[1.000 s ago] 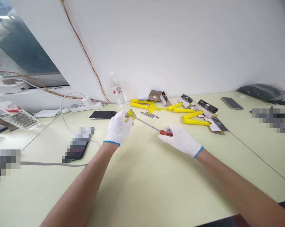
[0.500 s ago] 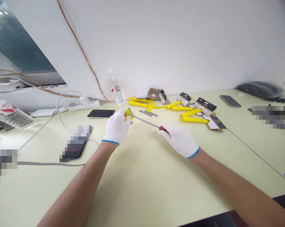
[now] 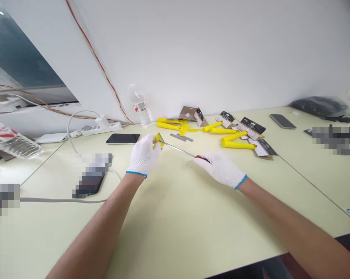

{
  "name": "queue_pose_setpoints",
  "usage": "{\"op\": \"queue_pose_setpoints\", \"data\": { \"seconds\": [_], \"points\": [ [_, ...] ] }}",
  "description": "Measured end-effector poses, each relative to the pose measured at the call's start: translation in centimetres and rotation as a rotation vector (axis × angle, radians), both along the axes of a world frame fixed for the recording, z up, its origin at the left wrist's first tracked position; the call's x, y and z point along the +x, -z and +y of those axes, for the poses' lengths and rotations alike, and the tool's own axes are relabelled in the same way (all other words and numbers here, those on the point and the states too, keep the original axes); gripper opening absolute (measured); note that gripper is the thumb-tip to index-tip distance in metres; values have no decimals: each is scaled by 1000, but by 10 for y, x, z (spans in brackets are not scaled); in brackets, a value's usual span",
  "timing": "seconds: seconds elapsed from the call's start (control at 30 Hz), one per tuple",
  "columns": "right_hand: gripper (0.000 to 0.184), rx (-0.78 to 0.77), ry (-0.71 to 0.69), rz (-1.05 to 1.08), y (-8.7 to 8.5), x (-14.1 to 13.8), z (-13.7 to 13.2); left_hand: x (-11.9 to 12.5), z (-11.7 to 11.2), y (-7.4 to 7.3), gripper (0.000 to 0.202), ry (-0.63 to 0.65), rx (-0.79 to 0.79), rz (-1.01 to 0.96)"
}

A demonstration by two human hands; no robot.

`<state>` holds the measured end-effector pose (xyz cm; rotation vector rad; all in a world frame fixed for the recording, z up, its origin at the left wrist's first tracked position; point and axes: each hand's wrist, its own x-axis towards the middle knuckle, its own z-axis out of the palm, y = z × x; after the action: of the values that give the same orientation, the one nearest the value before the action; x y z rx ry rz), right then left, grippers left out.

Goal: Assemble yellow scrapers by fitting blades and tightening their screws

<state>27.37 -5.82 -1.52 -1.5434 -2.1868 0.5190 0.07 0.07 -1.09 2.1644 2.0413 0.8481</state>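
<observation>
White knit work gloves, blue-edged cuffs

The left glove (image 3: pixel 144 155) and right glove (image 3: pixel 220 169) are white cotton knit, each cuff (image 3: pixel 136 174) hemmed in blue; the forearms (image 3: pixel 291 228) are bare.

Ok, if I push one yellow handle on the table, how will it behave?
The yellow handle looks round and smooth, so it will probably roll a little. It looks like moulded plastic, so it is likely light and stiff, not floppy.

An office-style workroom: long pale laminate desks (image 3: pixel 192 217), a power strip (image 3: pixel 101 129), a smartphone (image 3: pixel 123 138), a water bottle (image 3: pixel 138 108).
</observation>
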Motion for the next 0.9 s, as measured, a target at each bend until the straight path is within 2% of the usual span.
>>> {"op": "queue_pose_setpoints", "data": {
  "seconds": [0.17,0.27,0.5,0.7,0.9],
  "points": [
    [53,-144,31,56,-3,1,-1,0,-2,-4,19,2,36,23],
    [50,-69,29,11,-4,2,-1,1,-2,-10,21,9,33,73],
    [39,176,97,-196,-1,-3,-4,3,-4,-16,24,-3,-34,-41],
    [35,84,109,-104,0,-8,-7,4,-6,-16,25,-17,-39,-47],
    [40,98,66,-113,1,-7,-5,7,-6,-15,23,-13,-56,-60]
  ]
}}
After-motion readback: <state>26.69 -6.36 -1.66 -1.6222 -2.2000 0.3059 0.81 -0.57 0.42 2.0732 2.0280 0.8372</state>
